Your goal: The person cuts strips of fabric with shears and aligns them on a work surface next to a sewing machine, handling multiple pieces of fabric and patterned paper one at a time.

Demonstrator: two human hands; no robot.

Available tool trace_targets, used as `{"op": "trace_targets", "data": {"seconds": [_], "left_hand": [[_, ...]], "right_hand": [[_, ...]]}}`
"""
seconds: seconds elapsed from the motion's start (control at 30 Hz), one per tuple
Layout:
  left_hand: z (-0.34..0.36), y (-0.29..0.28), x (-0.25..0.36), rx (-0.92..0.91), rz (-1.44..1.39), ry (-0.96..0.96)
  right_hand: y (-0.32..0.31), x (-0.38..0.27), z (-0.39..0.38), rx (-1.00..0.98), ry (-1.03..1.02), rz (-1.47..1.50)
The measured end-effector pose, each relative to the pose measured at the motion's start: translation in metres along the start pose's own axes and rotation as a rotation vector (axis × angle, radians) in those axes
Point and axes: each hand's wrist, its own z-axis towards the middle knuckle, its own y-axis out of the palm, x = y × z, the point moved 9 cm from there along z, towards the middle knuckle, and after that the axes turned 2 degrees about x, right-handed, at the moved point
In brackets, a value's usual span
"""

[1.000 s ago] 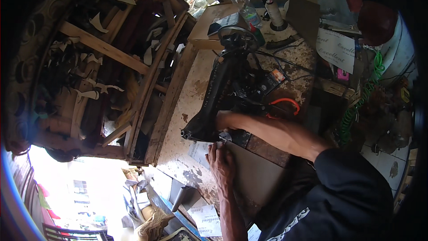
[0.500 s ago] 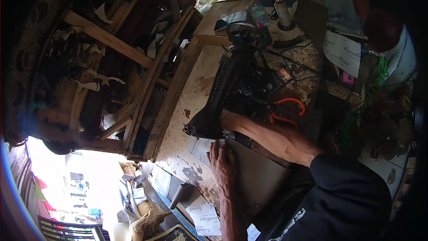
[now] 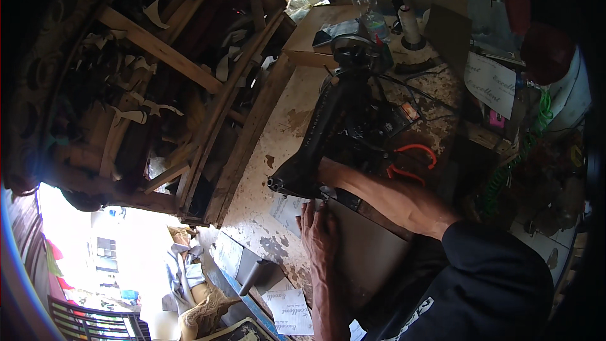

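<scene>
The worn sewing table (image 3: 252, 197), its pale top flaking, bore a black sewing machine (image 3: 314, 126), a flat grey sheet (image 3: 367, 246), an orange-handled tool (image 3: 421, 149), a cardboard box (image 3: 308, 59) and a thread cone (image 3: 409, 26).

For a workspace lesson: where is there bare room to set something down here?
The peeling pale tabletop is bare between the brown wooden frame and the black sewing machine. Crowded: the machine's right side, by the right forearm and curved orange handles, and the far end, by a clear blue-capped bottle.
</scene>
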Motion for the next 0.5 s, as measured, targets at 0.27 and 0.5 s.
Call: {"op": "trace_targets", "data": {"seconds": [0.27, 0.5], "left_hand": [[0.0045, -0.0033, -0.0035, 0.043, 0.004, -0.019], [0.0075, -0.0063, -0.0062, 0.023, 0.004, 0.008]], "right_hand": [[0.0032, 0.0014, -0.0002, 0.006, 0.027, 0.109], [0.0033, 0.0041, -0.0010, 0.016, 0.047, 0.185]]}}
